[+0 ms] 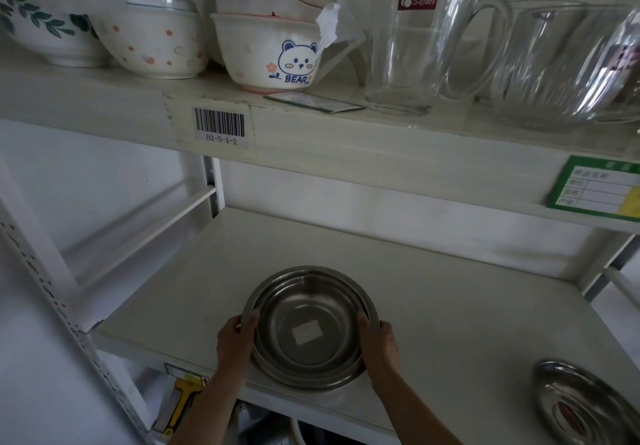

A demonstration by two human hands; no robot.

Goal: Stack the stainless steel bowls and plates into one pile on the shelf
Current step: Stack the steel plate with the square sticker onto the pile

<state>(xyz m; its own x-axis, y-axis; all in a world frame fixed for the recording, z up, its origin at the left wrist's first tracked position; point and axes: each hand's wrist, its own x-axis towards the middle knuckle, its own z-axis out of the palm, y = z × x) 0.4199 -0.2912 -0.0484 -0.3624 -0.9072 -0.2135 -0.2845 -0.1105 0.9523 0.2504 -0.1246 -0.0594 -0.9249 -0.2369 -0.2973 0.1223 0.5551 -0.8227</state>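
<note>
A pile of nested stainless steel bowls (308, 309) rests near the front edge of the white lower shelf (433, 292). The top bowl has a white sticker on its bottom. My left hand (235, 340) grips the pile's left rim, thumb inside. On the opposite rim, my right hand (379, 342) holds on with the thumb over the edge. A separate stainless steel plate (585, 406) lies at the shelf's front right corner, apart from the pile.
The upper shelf (311, 136) overhangs close above and carries ceramic bowls, one with a bear print (273, 53), a glass jug (415, 36) and a glass bowl (554, 63). White uprights (38, 236) flank the left side. A green label (599, 188) hangs at right.
</note>
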